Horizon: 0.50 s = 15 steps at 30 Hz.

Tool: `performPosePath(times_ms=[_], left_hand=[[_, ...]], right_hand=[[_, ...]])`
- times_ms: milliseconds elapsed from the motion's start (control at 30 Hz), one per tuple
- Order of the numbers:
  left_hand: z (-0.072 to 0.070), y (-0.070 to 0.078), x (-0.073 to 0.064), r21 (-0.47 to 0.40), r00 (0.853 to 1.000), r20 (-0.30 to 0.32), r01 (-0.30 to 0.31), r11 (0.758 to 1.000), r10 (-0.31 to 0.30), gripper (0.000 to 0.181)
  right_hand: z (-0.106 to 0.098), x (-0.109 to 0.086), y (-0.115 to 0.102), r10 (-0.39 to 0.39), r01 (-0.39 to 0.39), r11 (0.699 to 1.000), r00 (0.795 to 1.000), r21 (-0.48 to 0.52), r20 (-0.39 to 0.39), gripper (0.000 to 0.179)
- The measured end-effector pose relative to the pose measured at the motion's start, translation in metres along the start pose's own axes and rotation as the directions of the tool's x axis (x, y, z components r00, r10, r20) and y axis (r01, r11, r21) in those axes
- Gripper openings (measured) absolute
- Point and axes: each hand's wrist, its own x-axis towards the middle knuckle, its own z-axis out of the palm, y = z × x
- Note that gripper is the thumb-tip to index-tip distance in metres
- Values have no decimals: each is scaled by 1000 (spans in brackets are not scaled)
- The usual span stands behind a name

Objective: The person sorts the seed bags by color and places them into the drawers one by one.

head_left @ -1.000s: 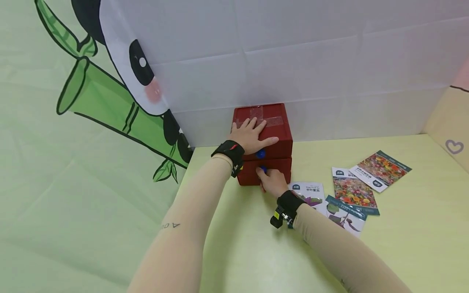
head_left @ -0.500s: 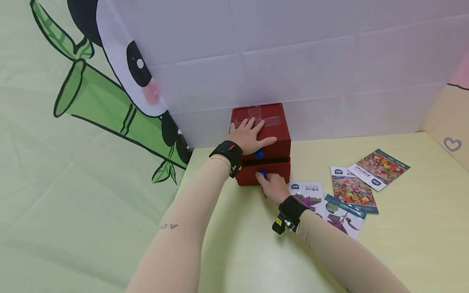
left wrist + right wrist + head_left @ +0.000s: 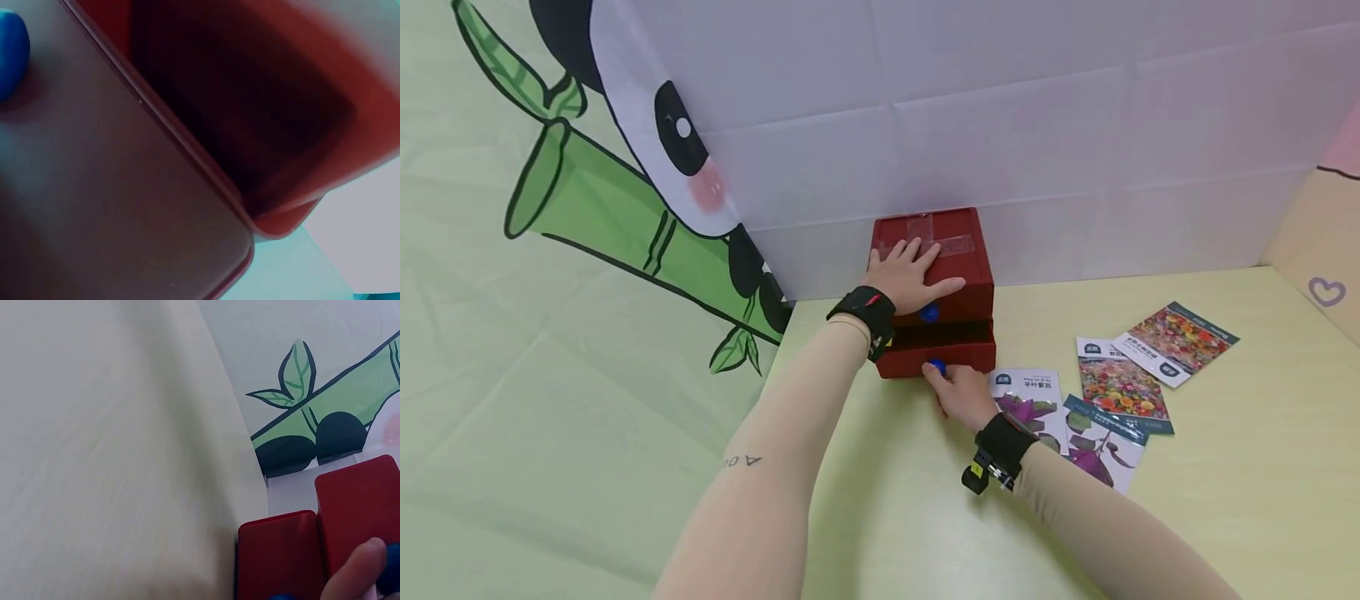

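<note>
A red box (image 3: 958, 267) with two stacked drawers stands against the back wall, tape crossed on its top. My left hand (image 3: 901, 279) rests spread on that top, thumb out to the right above the upper blue knob (image 3: 928, 313). The lower drawer (image 3: 895, 362) is pulled partway out, a dark gap showing behind its front. My right hand (image 3: 964, 395) pinches the lower blue knob (image 3: 937, 365) at the thumb and fingers. In the left wrist view, the drawer's inside (image 3: 250, 94) looks dark, and I see nothing in it.
Several flat printed packets with flower and plant pictures lie right of the box: a purple-leaf packet (image 3: 1028, 400) close to my right hand, a flower packet (image 3: 1123, 387), and another flower packet (image 3: 1180, 342). A cloth wall (image 3: 1037, 150) rises behind the yellow table (image 3: 1247, 467).
The lower drawer has slid out toward me, from closed to partly open, with my right hand drawing back on its knob. My left hand has stayed on the box top.
</note>
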Motion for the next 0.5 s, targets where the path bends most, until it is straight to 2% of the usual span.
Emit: performPosePath(times_ms=[133,267,500], left_hand=[[2,-1,1,-5,1000,0,4,1000,-4,90],[3,-1,2,-15,1000,-5,2,1000,-2,90],[1,0,2,-25,1000,-9,4,1000,-4,90]], right_hand=[[-1,-8,0,-15,14,1000,999,22,35,55],[-2,-16,0,-31,31,1000,998,2,48,53],[-4,-29,-1,-23,23,1000,997,7,70,54]])
